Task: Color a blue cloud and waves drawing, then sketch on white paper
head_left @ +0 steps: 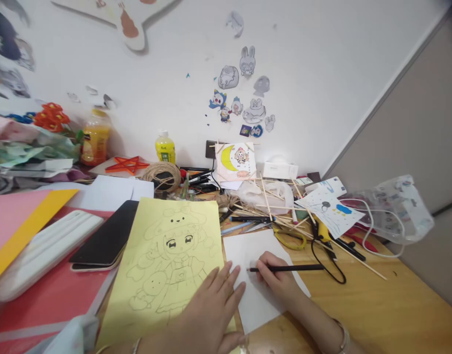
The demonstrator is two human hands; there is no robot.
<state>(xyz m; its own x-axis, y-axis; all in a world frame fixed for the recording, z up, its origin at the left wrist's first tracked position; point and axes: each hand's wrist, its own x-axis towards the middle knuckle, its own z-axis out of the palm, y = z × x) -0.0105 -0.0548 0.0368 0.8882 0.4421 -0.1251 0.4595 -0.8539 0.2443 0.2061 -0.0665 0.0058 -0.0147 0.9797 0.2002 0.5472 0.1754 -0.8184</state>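
My right hand (275,278) grips a dark pencil (297,268), its tip at the surface of a small white sheet of paper (263,309). I cannot make out any marks on that sheet. My left hand (214,309) lies flat with fingers stretched out, over the lower right of a yellow sheet (119,314) and reaching the white paper's left edge. A line drawing (178,255) of a big-eyed character in a hat, with a plush toy, covers the yellow sheet; my left hand hides its lower part.
To the left lie a black phone (104,236), a long white case (49,253) and a red folder (60,290). Behind the papers are twine (161,176), thin sticks (265,196), yellow-handled scissors (290,239) and a yellow-capped bottle (165,147). A clear plastic bag (403,211) sits at the right.
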